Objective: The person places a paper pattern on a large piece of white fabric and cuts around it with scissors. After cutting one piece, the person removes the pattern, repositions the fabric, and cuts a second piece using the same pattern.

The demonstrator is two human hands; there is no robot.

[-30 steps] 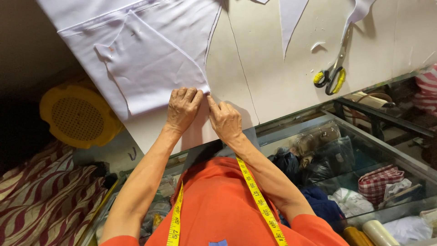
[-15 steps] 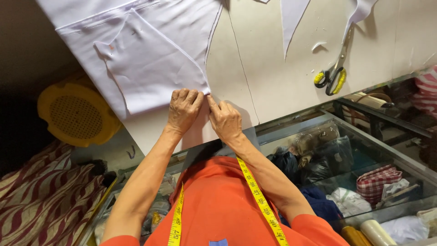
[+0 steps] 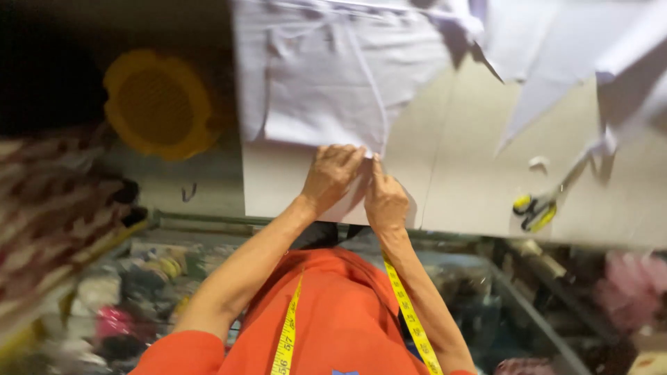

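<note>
Centrally, left hand (image 3: 332, 173) and right hand (image 3: 384, 198), fingers curled, pinch the lower corner of pale lilac cloth (image 3: 333, 83) on cream worktop (image 3: 458, 173); yellow-handled scissors (image 3: 535, 210) right.

Orange short-sleeved top (image 3: 333, 319), bare forearms, yellow tape measure (image 3: 406, 312) draped round the neck.

Motion blur smears the scissors (image 3: 535, 210); the top edge crops the white cloth (image 3: 340, 83).
</note>
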